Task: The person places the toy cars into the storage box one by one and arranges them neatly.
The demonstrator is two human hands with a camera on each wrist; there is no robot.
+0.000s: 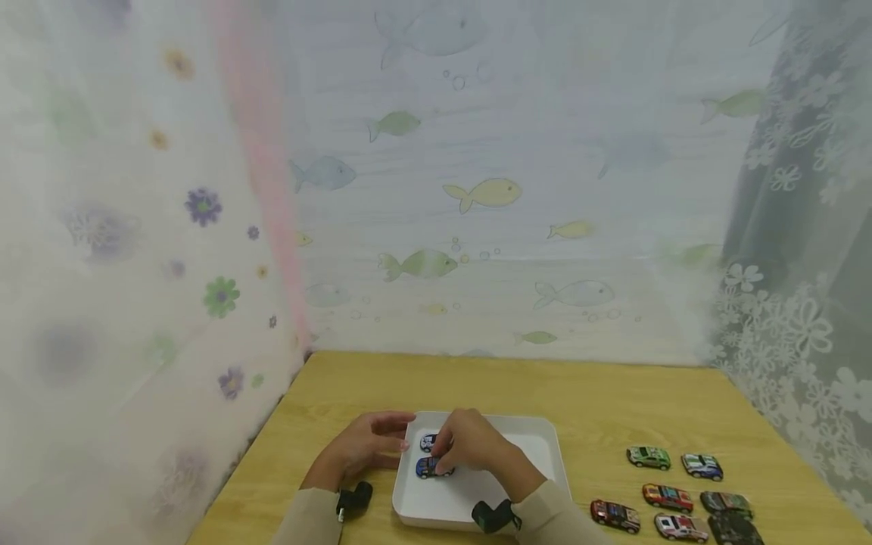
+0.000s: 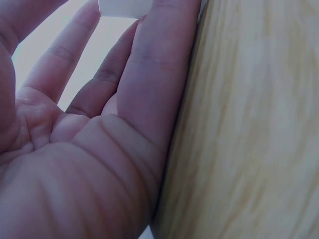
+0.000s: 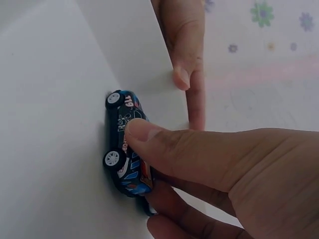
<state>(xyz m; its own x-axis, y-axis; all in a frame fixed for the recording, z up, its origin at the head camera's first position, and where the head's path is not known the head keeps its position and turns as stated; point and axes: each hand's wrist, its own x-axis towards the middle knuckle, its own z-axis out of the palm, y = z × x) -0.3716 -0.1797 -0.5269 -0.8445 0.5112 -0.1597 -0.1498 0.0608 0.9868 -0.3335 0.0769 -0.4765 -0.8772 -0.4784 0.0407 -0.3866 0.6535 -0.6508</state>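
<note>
A white tray lies on the wooden table with two toy cars inside, near its left wall. My right hand pinches the blue toy car, the nearer of the two, with the thumb on its side. In the right wrist view the blue car has its wheels close to the tray floor and shows the number 119. Just beyond it stands a white toy car, partly hidden by the right fingers. My left hand rests at the tray's left side, fingers extended, thumb tip at the rim.
On the table to the right of the tray sit several more toy cars, among them a green car, a red car and a dark red car. Patterned curtains hang behind the table and along its sides.
</note>
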